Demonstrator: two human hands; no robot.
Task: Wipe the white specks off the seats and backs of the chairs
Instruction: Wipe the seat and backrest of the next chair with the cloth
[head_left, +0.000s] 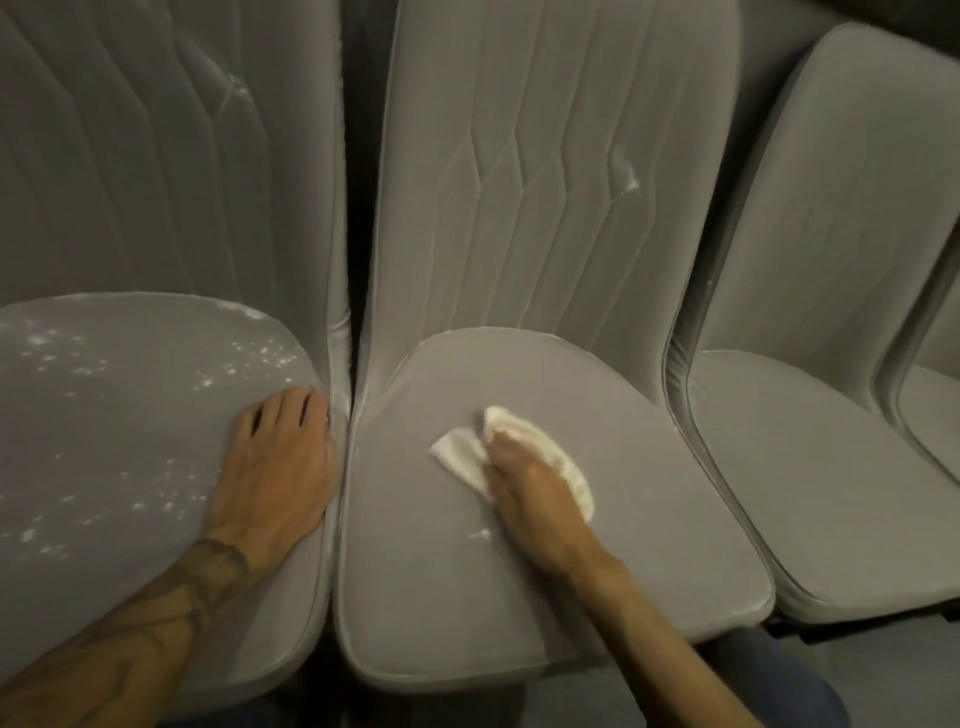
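Grey upholstered chairs stand side by side. My right hand (524, 483) presses a white cloth (540, 457) onto the middle chair's seat (649, 519). A small white speck patch (480, 534) lies just left of that wrist. White marks (629, 183) show on the middle chair's back (545, 182). My left hand (280, 462) rests flat on the right edge of the left chair's seat (104, 441), which carries many white specks (260, 358). The left chair's back (156, 156) has a white smear (234, 91).
A third grey chair (831, 441) stands to the right, its seat looking free of specks, and the edge of another chair (935, 415) shows at the far right. A dark gap (358, 208) separates the left and middle backs. Dark floor (623, 691) lies below the seats.
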